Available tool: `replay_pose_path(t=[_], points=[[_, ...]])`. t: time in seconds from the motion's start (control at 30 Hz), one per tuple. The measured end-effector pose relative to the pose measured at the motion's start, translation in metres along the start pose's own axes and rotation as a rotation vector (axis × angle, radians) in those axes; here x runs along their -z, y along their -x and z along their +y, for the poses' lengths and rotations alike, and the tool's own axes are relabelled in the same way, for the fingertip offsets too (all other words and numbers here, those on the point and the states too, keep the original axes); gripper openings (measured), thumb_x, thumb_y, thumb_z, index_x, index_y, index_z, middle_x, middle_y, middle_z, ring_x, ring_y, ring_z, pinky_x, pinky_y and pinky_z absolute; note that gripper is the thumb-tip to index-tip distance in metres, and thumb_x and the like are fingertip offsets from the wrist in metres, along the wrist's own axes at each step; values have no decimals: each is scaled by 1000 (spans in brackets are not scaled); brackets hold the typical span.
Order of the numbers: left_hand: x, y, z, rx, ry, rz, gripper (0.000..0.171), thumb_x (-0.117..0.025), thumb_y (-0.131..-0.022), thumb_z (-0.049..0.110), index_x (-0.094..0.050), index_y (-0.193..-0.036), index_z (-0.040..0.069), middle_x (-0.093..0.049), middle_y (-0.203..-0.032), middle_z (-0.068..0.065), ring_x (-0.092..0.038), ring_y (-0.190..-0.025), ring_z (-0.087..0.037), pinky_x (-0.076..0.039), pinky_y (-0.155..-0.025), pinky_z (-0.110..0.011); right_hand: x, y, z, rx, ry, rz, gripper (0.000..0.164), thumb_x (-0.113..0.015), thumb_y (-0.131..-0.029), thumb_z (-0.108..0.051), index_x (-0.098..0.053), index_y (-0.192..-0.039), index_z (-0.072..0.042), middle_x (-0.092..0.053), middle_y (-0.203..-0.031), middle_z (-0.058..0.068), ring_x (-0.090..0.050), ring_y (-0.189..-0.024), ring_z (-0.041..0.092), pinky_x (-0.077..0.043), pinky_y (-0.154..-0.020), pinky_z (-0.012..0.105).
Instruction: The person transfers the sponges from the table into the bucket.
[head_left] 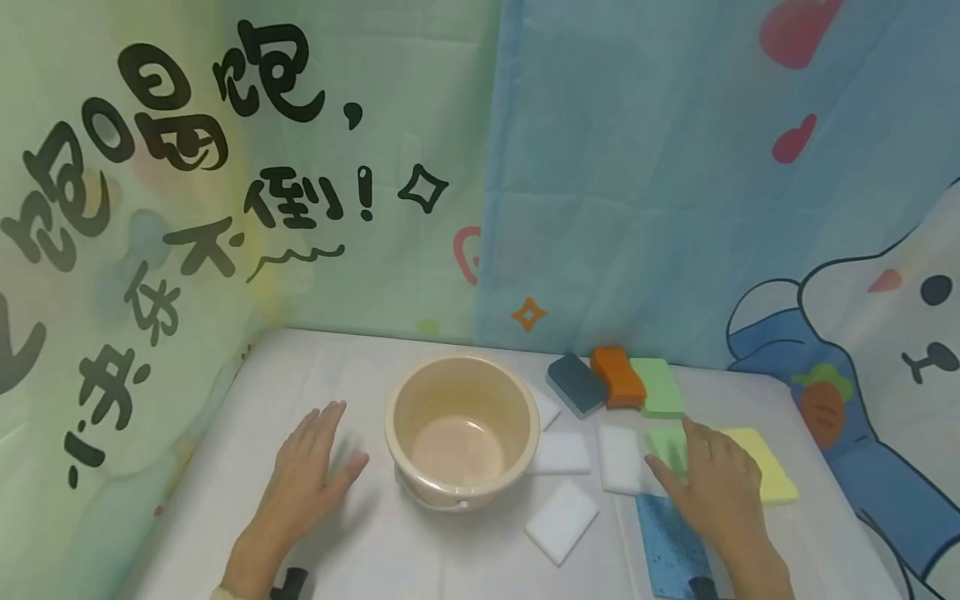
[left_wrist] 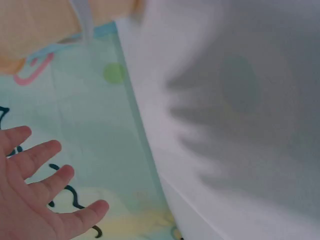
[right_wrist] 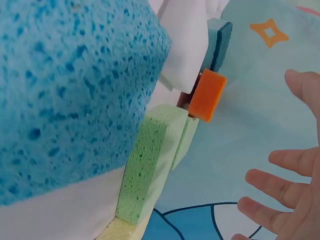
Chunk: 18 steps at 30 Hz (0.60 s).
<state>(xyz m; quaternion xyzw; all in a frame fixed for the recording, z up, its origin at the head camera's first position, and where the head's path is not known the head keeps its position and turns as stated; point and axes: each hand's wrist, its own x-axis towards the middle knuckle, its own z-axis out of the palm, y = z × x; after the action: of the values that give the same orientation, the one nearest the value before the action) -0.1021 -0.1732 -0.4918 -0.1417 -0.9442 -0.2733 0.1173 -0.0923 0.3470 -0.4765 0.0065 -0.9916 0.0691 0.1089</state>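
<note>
My left hand (head_left: 307, 475) hovers left of a beige bucket (head_left: 427, 400), fingers spread and holding nothing. In the left wrist view, that hand (left_wrist: 37, 192) and part of the bucket (left_wrist: 35, 30) appear. My right hand (head_left: 716, 492) hangs with extended fingers over a speckled blue sponge (head_left: 667, 546), a green sponge (head_left: 663, 446) and a yellow sponge (head_left: 772, 471). No object is in its grasp. The right wrist view shows the blue sponge (right_wrist: 75, 90) close up, apart from the hand (right_wrist: 295, 190). The bucket stands upright, with no contents visible inside.
Several white sponges (head_left: 562, 521) lie right of the bucket. Behind them are a dark grey-blue sponge (head_left: 576, 385), a wavy orange sponge (head_left: 618, 377) and a light green sponge (head_left: 658, 387). Printed curtains (head_left: 615, 208) hang along the back and left of the white table (head_left: 420, 558).
</note>
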Motion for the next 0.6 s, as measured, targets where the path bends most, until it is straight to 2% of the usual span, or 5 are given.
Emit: replay_pose_path(t=[0.17, 0.4, 0.6], points=[[0, -4, 11, -50, 75, 31, 72, -62, -98, 42, -34, -155, 7, -42, -153, -17, -34, -141, -43, -28, -113, -62, 10, -5, 17, -23, -11, -28, 79, -70, -91, -46, -45, -137, 14, -47, -128, 39, -43, -115, 59, -37, -88, 76], [3, -10, 24, -124, 124, 78, 70, -64, -98, 35, -34, -155, 9, -42, -154, -14, -36, -141, -40, -30, -112, -61, 18, -8, 32, -137, 4, -123, 92, -63, -91, -59, -42, -136, 18, -43, -128, 44, -39, -115, 62, -37, -87, 77], [0, -21, 34, -157, 142, 56, 72, -62, -99, 40, -33, -156, 9, -39, -156, -12, -33, -143, -37, -30, -111, -64, 17, -10, 37, -217, -9, -202, 103, -55, -89, -70, -40, -135, 21, -42, -125, 47, -42, -109, 64, -39, -80, 77]])
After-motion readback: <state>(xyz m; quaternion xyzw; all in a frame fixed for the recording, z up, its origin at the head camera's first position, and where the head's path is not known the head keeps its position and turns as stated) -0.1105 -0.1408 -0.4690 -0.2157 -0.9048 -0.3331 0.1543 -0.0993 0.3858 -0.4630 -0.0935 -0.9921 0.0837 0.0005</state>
